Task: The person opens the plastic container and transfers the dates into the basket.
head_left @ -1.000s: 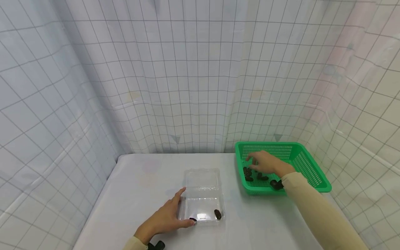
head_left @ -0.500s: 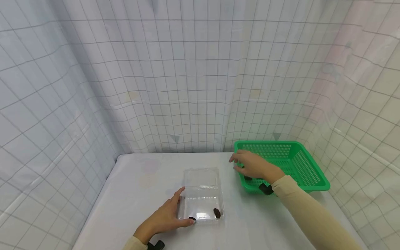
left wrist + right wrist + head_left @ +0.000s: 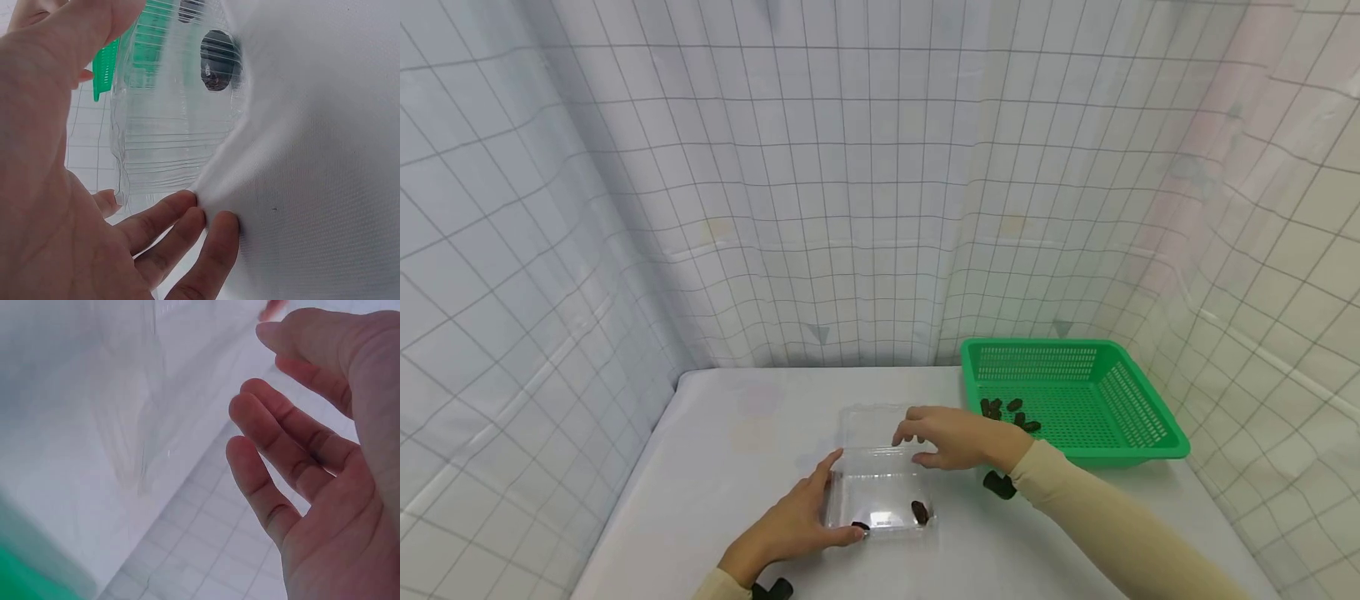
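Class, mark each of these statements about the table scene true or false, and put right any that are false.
1. The green basket stands to the right of the clear plastic box. True.
2. The left hand lies in the basket. False: it rests on the table against the box's left side.
3. Dark pieces lie in the basket. True.
4. The clear box holds nothing. False: two dark pieces lie at its near end.
5. The right hand is above the box. True; whether it holds anything cannot be seen.
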Demonstrator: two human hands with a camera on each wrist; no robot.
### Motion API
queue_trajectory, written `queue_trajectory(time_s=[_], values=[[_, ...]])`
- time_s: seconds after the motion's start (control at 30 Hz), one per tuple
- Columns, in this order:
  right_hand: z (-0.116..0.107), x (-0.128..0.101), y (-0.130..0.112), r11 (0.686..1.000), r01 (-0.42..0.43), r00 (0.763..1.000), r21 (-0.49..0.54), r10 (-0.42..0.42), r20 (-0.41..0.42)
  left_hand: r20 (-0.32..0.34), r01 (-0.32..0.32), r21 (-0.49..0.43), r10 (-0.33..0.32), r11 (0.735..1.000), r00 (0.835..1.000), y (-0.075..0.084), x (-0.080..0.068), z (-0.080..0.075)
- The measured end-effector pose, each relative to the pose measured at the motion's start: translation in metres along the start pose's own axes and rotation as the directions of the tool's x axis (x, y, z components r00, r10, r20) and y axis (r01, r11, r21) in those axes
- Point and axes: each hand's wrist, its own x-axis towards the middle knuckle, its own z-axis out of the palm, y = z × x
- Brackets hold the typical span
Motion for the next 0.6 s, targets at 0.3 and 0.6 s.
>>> queue_trajectory(time_s=[0.3, 0.6], values=[[0.026, 0.035, -0.023, 0.994, 0.088, 0.976, 0.062, -0.099, 0.196, -0.001, -0.014, -0.003, 0.014, 1.000, 1.000, 0.001, -0.004, -0.001], [0.042, 0.059, -0.035, 0.982, 0.152, 0.933, 0.116, -0.181, 0.311, 0.014, -0.017, 0.003, 0.017, 1.000, 1.000, 0.000, -0.003, -0.003]])
